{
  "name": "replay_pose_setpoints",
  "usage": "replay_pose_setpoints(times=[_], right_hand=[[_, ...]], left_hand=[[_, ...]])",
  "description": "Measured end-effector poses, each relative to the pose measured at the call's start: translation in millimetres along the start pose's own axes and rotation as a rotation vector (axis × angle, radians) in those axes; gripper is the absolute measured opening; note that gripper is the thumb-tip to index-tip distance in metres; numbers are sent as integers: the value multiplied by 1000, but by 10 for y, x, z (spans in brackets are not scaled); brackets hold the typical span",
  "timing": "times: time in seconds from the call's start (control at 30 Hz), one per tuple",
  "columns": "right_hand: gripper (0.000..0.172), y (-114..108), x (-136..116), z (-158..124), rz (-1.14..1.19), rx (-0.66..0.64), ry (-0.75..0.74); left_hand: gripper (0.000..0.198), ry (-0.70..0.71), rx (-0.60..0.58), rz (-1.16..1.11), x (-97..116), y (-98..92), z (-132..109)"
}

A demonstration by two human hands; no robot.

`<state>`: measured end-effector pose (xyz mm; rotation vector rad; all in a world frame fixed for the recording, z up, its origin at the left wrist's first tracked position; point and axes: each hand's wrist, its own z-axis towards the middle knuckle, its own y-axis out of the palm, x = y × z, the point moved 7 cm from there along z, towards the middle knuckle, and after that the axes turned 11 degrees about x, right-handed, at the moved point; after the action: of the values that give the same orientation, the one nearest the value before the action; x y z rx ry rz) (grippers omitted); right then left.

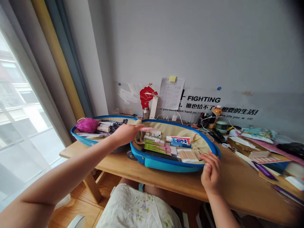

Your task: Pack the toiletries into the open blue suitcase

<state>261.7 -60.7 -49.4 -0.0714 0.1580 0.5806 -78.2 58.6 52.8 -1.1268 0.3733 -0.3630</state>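
Note:
A small blue suitcase lies spread open on the wooden table, with a left half point(86, 141) and a right half point(163, 164). My left hand point(128, 133) reaches over the middle, between the two halves. Its fingers are closed around something slim and pink point(146, 129), too blurred to name. My right hand point(211, 171) grips the near right edge of the right half, fingers bent over the rim. Inside that half are a toothpaste box point(179, 140), green-and-pink packets point(158, 147) and a pack of cotton swabs point(187, 155). A purple bath puff point(86, 125) sits in the left half beside white tubes point(104, 127).
Papers and packets point(258, 152) clutter the table's right side. Along the wall stand an orange bottle point(215, 114), a green-lidded jar point(221, 126), a metal bottle point(145, 113) and a charger with cables point(174, 118). Curtains point(54, 53) hang at the left by a window.

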Motion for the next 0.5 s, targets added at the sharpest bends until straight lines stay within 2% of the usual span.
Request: replay_pose_setpoints(times=[0.1,0.23,0.33,0.5], right_hand=[[33,-1,15,-12,6,4,4],[34,-4,37,-19,-6,6,23],[35,-2,29,-12,-8,4,26],[31,3,-12,6,2,7,-3]], left_hand=[[59,144,-80,12,470,166,77],[60,241,-134,28,797,379,137],[55,280,-211,35,872,442,110],[48,262,-433,-148,783,414,59]])
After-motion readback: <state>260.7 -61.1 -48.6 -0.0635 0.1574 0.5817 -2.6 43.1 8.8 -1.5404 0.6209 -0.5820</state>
